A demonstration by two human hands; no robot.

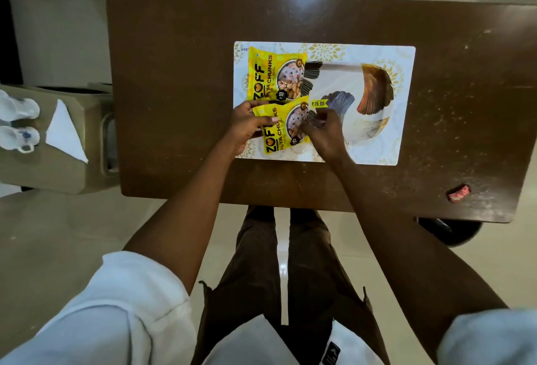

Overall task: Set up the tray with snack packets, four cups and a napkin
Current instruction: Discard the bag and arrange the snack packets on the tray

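A white patterned tray (377, 79) lies flat on the brown table (180, 73). Two yellow snack packets lie on its left part: the far packet (270, 73) and the near packet (283, 132), slightly overlapping. My left hand (247, 126) grips the near packet's left edge, thumb on top. My right hand (325, 132) pinches the same packet's right edge. White cups (17, 121) stand on a beige stool at the far left, with a folded white napkin (65, 132) beside them.
The beige stool (58, 167) stands against the table's left side. A small red wrapper (459, 192) lies near the table's front right corner. A dark round seat (450, 231) shows under that corner. My legs are below the table's front edge.
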